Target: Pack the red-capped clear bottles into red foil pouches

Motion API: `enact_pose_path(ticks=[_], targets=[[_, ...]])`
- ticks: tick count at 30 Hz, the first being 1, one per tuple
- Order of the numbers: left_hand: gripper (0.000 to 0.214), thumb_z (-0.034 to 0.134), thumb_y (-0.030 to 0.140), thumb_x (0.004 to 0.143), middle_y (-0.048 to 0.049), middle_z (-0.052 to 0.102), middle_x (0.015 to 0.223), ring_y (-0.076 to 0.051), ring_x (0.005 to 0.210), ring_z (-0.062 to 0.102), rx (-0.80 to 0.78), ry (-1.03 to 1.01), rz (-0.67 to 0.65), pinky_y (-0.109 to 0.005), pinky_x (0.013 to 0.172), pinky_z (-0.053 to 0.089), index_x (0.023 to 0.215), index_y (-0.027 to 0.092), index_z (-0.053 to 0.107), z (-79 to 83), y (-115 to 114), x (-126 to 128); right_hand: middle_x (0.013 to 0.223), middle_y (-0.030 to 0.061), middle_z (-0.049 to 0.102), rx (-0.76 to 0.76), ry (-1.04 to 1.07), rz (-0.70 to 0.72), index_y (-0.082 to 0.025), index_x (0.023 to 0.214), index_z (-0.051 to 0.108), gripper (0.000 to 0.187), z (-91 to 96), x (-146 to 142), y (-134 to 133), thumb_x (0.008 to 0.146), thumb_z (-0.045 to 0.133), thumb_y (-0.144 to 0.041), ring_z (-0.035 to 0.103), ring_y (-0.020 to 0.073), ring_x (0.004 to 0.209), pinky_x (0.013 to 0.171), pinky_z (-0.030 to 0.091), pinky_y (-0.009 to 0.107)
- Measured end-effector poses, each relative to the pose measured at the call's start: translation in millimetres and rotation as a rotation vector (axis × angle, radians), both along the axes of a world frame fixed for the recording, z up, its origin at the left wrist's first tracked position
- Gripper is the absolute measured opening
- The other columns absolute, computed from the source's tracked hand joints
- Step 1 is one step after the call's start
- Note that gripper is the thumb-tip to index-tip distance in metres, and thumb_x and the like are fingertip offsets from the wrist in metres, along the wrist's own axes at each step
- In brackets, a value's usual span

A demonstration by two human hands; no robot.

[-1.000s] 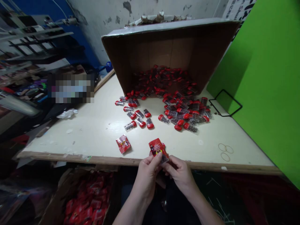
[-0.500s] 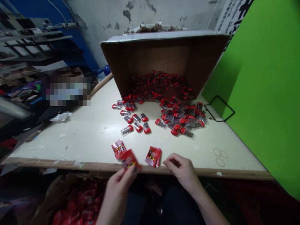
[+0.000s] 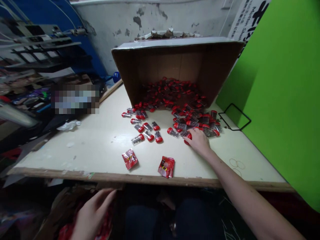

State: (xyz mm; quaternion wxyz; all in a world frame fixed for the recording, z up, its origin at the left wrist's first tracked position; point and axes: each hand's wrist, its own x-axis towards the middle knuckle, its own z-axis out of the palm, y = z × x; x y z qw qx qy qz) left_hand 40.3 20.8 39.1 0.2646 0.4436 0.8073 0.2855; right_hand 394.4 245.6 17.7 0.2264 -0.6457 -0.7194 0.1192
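My right hand (image 3: 199, 140) reaches over the front of a pile of small clear bottles (image 3: 206, 119) with red caps and dark round contents. Its thumb and fingers close around one red-capped bottle (image 3: 189, 136) at the pile's edge, partly hidden by the hand. Below the table's front edge, my left hand (image 3: 95, 208) is blurred, fingers stretched out, with nothing visible in them. It is above a container of red sachets (image 3: 66, 231). One red sachet (image 3: 130, 159) lies on the table at left. Overlapping red sachets (image 3: 166, 166) lie near the middle of the front edge.
A large cardboard box (image 3: 178, 43) lies on its side at the back, bottles spilling from it. Several loose bottles (image 3: 148, 135) lie in front. Rubber bands (image 3: 237, 163), a black wire frame (image 3: 235, 116), crumpled tissue (image 3: 69, 125) and a green panel (image 3: 282, 100) flank the table (image 3: 100, 146).
My left hand has let go of its red sachet and moved down and left, below the table edge. My right hand has moved forward from beside the sachets onto the bottles.
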Motion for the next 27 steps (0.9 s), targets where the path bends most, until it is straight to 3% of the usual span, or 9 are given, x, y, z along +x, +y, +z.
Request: enact_pose_path(ticks=[2,6,10,13,17,20,23,27], targets=[[0.032,0.056,0.05,0.073,-0.0045,0.072,0.083,-0.023,0.079,0.064,0.061,-0.084,-0.184,-0.03,0.072,0.045,0.082,0.021,0.068,6.6,36,46,0.101,0.0149,0.057,-0.031,-0.02,0.005,-0.013,0.102,0.064,0.029,-1.4,-5,2,0.077,0.063,-0.028,0.051,0.032,0.1,0.087,0.037,0.043],[0.034,0.056,0.051,0.073,-0.004,0.064,0.064,-0.021,0.064,0.059,0.021,0.023,-0.271,-0.028,0.056,0.037,0.078,0.018,0.061,1.1,93,115,0.104,0.0125,0.057,-0.108,-0.003,0.126,-0.014,0.108,0.062,0.033,8.9,2,-8,0.077,0.062,-0.025,0.056,0.026,0.093,0.083,0.041,0.038],[0.025,0.065,0.043,0.067,-0.0024,0.061,0.061,-0.02,0.062,0.055,-0.057,0.034,-0.319,-0.026,0.053,0.03,0.07,0.019,0.058,-14.3,111,135,0.105,0.005,0.064,-0.218,0.047,0.4,-0.022,0.102,0.067,0.034,22.8,15,-29,0.069,0.066,-0.016,0.06,0.0218,0.092,0.081,0.046,0.033],[0.018,0.065,0.033,0.066,-0.0011,0.059,0.057,-0.017,0.058,0.053,-0.06,-0.016,-0.321,-0.026,0.053,0.029,0.059,0.019,0.055,-20.4,111,134,0.114,0.0019,0.064,-0.228,0.079,0.465,-0.026,0.108,0.065,0.043,23.2,17,-38,0.07,0.061,-0.007,0.058,0.0205,0.105,0.09,0.043,0.032],[0.02,0.061,0.032,0.07,0.0003,0.058,0.052,-0.015,0.055,0.051,-0.028,-0.087,-0.314,-0.025,0.052,0.03,0.055,0.018,0.057,-20.2,111,129,0.117,0.0065,0.063,-0.136,0.11,0.243,-0.02,0.113,0.061,0.039,13.3,11,-49,0.081,0.043,-0.006,0.058,0.0191,0.105,0.091,0.042,0.034],[0.028,0.055,0.038,0.075,0.0003,0.057,0.05,-0.014,0.051,0.048,-0.003,-0.134,-0.323,-0.025,0.05,0.029,0.057,0.017,0.061,-18.5,109,130,0.1,0.0098,0.067,-0.108,0.115,0.01,-0.018,0.109,0.059,0.028,4.3,-3,-67,0.088,0.042,-0.027,0.064,0.0222,0.085,0.075,0.047,0.035],[0.033,0.051,0.04,0.078,-0.0007,0.058,0.05,-0.015,0.051,0.048,0.0,-0.158,-0.369,-0.025,0.049,0.029,0.06,0.016,0.064,-17.9,106,134,0.09,0.0131,0.066,-0.138,0.105,-0.177,-0.016,0.108,0.056,0.044,-4.2,-25,-81,0.081,0.051,-0.051,0.063,0.0297,0.081,0.066,0.045,0.037],[0.03,0.051,0.035,0.079,-0.0027,0.059,0.06,-0.016,0.06,0.051,0.028,-0.106,-0.429,-0.026,0.057,0.032,0.059,0.018,0.066,-16.3,101,141,0.096,0.0166,0.065,-0.166,0.149,-0.266,-0.016,0.113,0.052,0.052,-12.6,-48,-77,0.072,0.063,-0.045,0.061,0.033,0.089,0.068,0.043,0.038]])
